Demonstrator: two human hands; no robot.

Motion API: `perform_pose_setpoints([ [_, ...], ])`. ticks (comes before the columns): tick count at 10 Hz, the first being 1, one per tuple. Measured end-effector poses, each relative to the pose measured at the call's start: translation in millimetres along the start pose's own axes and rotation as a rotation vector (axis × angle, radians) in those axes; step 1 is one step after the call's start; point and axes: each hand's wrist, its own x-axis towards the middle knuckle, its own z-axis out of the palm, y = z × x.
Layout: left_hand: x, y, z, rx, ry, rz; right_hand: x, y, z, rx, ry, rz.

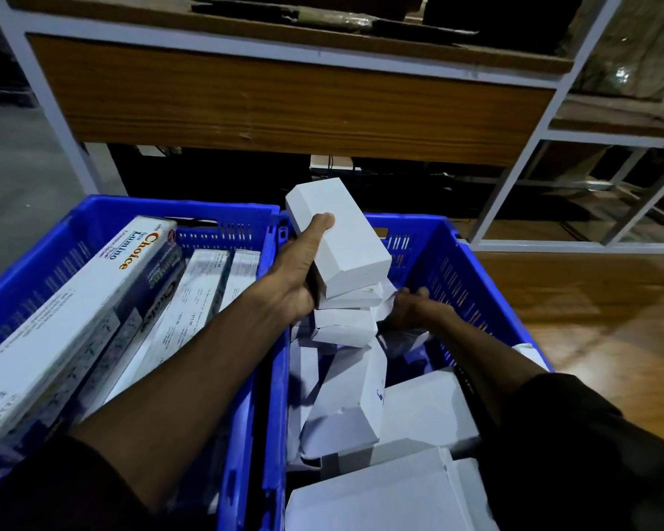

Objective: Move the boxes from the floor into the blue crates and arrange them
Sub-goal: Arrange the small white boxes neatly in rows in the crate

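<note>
Head view, then. What has the left hand (pixel 298 277) got?

— A plain white box (pixel 340 233), gripped from the side with the thumb lying along its top face. It is held tilted above the right crate (pixel 472 277), close to the wall it shares with the left crate (pixel 104 212).

— And the right hand (pixel 413 306)?

— Down inside the right crate, among the white boxes. Its fingers reach under the small stack (pixel 345 314) that sits just below the held box, but they are hidden there, so I cannot tell whether they grip anything or lie flat.

— How full is that crate?

— A loose heap of white boxes (pixel 361 396) at odd angles, some tipped on end, with larger flat ones (pixel 376 496) at the near edge.

— The left crate?

— Long printed cartons (pixel 77 312) lying side by side, slanting from near left to far right. One reads "Choice" in orange. The left forearm crosses over their near ends.

— Anything around the two crates?

— They stand side by side, touching, on a wooden floor (pixel 610 312). Beyond them is a white-framed shelf unit (pixel 514 170) with a brown wood-grain panel (pixel 284 105).
</note>
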Motion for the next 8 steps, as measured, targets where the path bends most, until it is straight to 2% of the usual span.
perform_pose_setpoints([
  [2,0.4,0.9,0.4,-0.026,-0.044,0.003,1.9,-17.8,-3.0,0.045,0.105,0.010],
  [3,-0.3,1.3,1.4,-0.031,-0.045,0.006,-1.0,-18.2,1.0,-0.037,0.265,-0.087],
  [4,1.5,0.6,0.2,-0.027,-0.050,0.010,-2.2,-17.0,2.5,-0.114,0.274,-0.122],
  [5,-2.2,2.6,0.4,-0.053,-0.051,0.005,-7.1,-19.4,-3.7,-0.176,0.180,-0.063],
  [6,-1.6,2.9,0.8,-0.058,-0.042,0.003,-13.8,-21.5,-8.8,-0.178,0.186,-0.051],
  [7,-3.5,4.4,1.6,-0.061,-0.052,-0.001,-15.0,-22.4,-9.0,-0.100,0.220,-0.070],
  [8,-3.0,4.2,1.7,-0.055,-0.048,-0.001,-15.2,-16.8,-7.5,-0.275,0.373,-0.186],
])
